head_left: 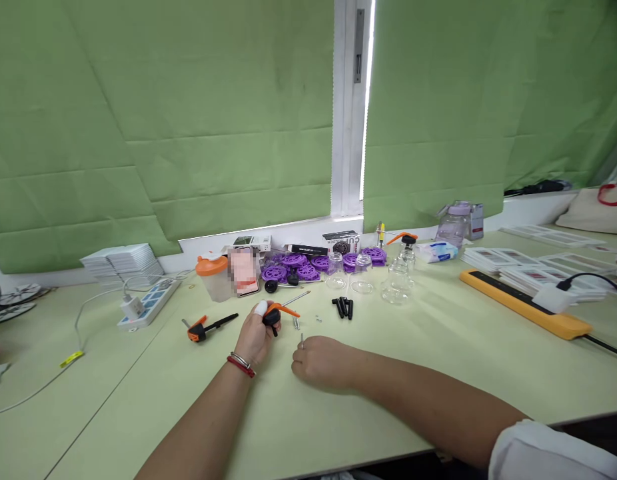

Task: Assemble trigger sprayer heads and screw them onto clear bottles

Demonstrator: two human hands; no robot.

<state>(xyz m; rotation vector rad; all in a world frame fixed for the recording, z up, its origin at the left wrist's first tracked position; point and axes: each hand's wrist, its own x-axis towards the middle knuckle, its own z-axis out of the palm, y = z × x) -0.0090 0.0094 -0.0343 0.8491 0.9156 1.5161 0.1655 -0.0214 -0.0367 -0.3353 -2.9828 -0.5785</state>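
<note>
My left hand (254,339) is closed around a black clamp with an orange lever (271,316), held just above the table. To its right my right hand (321,362) rests low over the tabletop, its fingers pinched. A slim metal piece like a screw (302,339) sticks up from those fingertips; its lower end is hidden. Several long screws (296,323) lie just beyond the hands, and tiny metal bits (318,319) are beside them. Short black tubes (343,308) form a small group farther right. Left of my hands lies another black-and-orange clamp with a black stem (208,328).
Purple spoked parts (296,261) are piled at the back, beside clear domes (396,287). An orange-lidded cup (212,277) and a phone (246,273) stand left of them. A white power strip (149,305) lies left; an orange one (523,303) lies right near stacked cards (533,277).
</note>
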